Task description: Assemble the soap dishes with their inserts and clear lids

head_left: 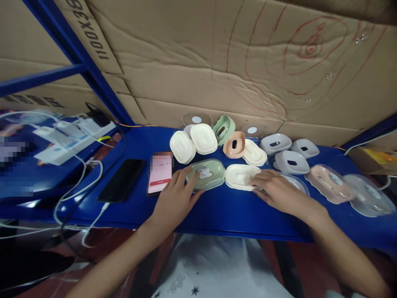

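Nearest the person, on the front of the blue shelf, lies a green soap box under a clear lid. A pale round patch shows at its middle, but whether it sits on the lid or inside cannot be told. The left hand rests on the box's left end, fingers loosely spread, tips flat on the lid and gripping nothing. Just beside the box lies a cream tray, which looks bare inside. The right hand lies palm down with fingers close together, their tips touching the tray's right edge. It hides most of a clear lid. Further right, a pink box lies under another clear cover. Left of the green box lies a phone with a lit screen. Behind stand cream shells, a tilted green shell and grey shells, their hollows turned away.
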`<state>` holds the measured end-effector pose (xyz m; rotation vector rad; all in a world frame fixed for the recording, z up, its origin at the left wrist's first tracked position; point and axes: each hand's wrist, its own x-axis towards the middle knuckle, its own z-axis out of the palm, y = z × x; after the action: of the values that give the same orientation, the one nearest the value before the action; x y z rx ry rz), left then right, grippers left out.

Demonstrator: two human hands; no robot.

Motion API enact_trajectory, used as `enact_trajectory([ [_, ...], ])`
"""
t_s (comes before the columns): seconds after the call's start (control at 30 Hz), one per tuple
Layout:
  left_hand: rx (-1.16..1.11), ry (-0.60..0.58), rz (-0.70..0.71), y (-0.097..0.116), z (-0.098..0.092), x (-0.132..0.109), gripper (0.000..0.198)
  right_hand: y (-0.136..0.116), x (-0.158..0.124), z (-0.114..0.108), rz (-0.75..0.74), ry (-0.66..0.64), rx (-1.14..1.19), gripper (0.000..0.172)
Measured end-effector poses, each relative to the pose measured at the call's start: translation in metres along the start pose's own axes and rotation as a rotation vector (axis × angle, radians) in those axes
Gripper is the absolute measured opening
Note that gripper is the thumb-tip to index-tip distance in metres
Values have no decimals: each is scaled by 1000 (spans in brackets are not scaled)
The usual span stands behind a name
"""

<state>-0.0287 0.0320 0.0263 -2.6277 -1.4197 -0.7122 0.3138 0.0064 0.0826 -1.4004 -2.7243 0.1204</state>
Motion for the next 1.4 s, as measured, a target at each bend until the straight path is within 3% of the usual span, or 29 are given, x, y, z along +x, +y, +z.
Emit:
enact_trajectory([
  [0.13, 18, -23, 115, 10, 2, 21, 59, -7, 0, -5, -5, -72, 84, 14],
  [0.27, -39, -172, 390, 36, -1, 15, 59, -17, 6, -8, -123, -140, 278, 13],
  [0.37, -115, -281, 514, 51, -1, -4, 49, -12, 24, -10, -148, -9, 315, 28],
  [0.47, -140, -310, 507, 55, -3, -22, 40, 4, 56, -5, 8, 200, 20, 39],
  [0.57, -185, -261, 429, 51, -2, -32, 37, 25, 90, 4, 99, 153, -199, 34],
  [0.67, -280, -185, 351, 45, 3, -35, 23, 42, 106, -1, 100, 112, -179, 21],
  [0.77, -343, -150, 311, 40, 8, -36, 16, 47, 90, -26, 138, 277, 58, 24],
  [0.87, -358, -127, 296, 39, 10, -37, 16, 38, 51, -54, 264, 436, 413, 34],
  [0.93, -380, -120, 312, 38, 10, -38, 14, 24, 28, -63, 353, 450, 596, 39],
  [0.97, -391, -116, 326, 38, 10, -38, 14, 16, 21, -64, 378, 391, 658, 41],
  [1.07, -397, -98, 354, 38, 9, -40, 17, -11, 23, -45, 270, 103, 696, 43],
  [1.13, -393, -83, 376, 38, 9, -41, 18, -27, 40, -22, 145, -4, 665, 43],
  [1.27, -378, -61, 413, 37, 10, -43, 21, -46, 76, 17, 103, 69, 623, 41],
  [1.4, -347, -56, 398, 37, 11, -45, 20, -51, 70, 19, 81, 191, 517, 37],
])
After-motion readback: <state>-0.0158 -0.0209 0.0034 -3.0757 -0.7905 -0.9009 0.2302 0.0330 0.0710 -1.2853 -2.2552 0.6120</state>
